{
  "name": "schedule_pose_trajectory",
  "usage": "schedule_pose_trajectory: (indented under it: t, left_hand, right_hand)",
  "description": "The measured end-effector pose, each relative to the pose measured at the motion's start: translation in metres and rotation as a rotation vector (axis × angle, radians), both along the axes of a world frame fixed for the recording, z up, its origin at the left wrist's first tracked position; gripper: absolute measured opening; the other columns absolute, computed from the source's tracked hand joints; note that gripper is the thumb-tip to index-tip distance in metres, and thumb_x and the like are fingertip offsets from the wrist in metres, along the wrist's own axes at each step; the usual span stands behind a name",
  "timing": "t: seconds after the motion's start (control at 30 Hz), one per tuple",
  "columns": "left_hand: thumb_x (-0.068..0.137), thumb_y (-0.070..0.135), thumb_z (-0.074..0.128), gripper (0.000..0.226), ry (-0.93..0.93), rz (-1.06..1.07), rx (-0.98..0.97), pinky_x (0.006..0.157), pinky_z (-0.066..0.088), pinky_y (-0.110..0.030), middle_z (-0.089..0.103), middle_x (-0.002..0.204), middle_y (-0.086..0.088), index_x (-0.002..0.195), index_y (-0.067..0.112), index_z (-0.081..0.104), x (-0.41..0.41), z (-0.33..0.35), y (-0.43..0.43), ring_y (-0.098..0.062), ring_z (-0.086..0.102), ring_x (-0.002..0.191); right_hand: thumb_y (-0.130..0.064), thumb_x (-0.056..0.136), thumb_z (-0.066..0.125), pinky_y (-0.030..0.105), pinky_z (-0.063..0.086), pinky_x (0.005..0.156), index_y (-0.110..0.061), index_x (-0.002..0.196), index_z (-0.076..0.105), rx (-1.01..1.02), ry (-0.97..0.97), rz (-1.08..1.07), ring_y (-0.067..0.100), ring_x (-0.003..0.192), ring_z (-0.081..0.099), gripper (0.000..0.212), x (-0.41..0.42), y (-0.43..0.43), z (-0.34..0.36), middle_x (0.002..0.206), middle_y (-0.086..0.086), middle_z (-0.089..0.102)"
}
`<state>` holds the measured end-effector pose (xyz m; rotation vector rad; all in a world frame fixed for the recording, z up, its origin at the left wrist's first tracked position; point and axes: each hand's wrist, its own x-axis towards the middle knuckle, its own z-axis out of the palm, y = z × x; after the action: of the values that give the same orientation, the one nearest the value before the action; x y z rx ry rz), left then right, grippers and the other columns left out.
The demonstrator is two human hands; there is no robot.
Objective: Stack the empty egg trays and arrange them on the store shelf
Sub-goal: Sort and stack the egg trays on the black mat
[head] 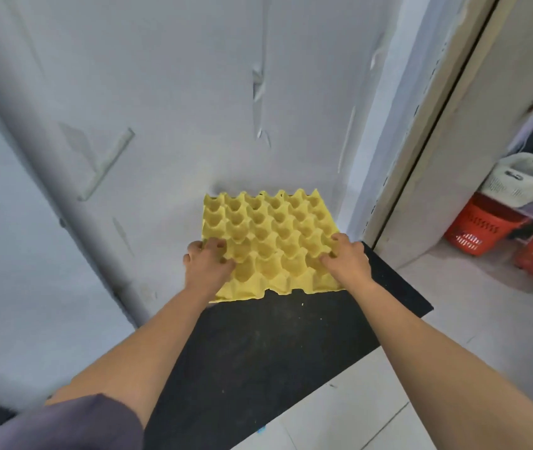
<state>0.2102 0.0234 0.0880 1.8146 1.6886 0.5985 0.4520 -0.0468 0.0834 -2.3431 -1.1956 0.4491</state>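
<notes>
Peeling grey wall [161,92] rises at twelve o'clock, with a pipe [47,173] at nine. Past the door frame [437,141] at three sit red baskets [479,228] and a white basket [522,177]. The yellow egg tray [268,235], its cups empty, lies on the black surface [275,352] against the wall. The left hand [208,261] and right hand [348,258] grip its sides, fingers curled into the cups.

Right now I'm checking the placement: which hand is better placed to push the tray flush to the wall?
Left, probably. The left hand grips the tray at its near-left corner, the one lying farthest from the wall; the right hand grips the right edge, farther in.
</notes>
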Motion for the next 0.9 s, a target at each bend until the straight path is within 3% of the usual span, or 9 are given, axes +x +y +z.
schedule_pose_trajectory:
  t: [0.4, 0.63, 0.9]
  left_hand:
    - [0.085, 0.028, 0.063, 0.04, -0.047, 0.111, 0.186, 0.106, 0.029, -0.037, 0.029, 0.14, -0.015, 0.123, 0.02, 0.055, -0.052, 0.075, -0.071, -0.036, 0.031, 0.128]
    - [0.084, 0.027, 0.064, 0.035, -0.056, 0.26, 0.238, 0.11, 0.026, -0.035, 0.032, 0.138, -0.015, 0.118, 0.018, 0.058, -0.098, 0.09, -0.167, -0.033, 0.03, 0.13]
    - [0.084, 0.03, 0.065, 0.034, -0.022, 0.456, 0.265, 0.106, 0.032, -0.035, 0.036, 0.133, -0.014, 0.115, 0.017, 0.059, -0.18, 0.109, -0.266, -0.033, 0.037, 0.123]
  right_hand:
    - [-0.039, 0.086, 0.059, 0.037, 0.046, 0.08, -0.023, 0.136, 0.039, 0.194, -0.022, 0.038, 0.035, 0.104, 0.055, 0.056, -0.043, -0.032, 0.072, 0.125, 0.014, 0.043]
    - [-0.044, 0.089, 0.057, 0.036, 0.049, 0.084, -0.029, 0.124, 0.058, 0.261, -0.03, 0.207, 0.033, 0.101, 0.059, 0.038, -0.085, -0.089, 0.084, 0.122, 0.01, 0.045]
    - [-0.045, 0.089, 0.058, 0.034, 0.045, 0.086, -0.027, 0.121, 0.062, 0.303, 0.011, 0.413, 0.034, 0.104, 0.059, 0.036, -0.17, -0.134, 0.102, 0.122, 0.012, 0.047]
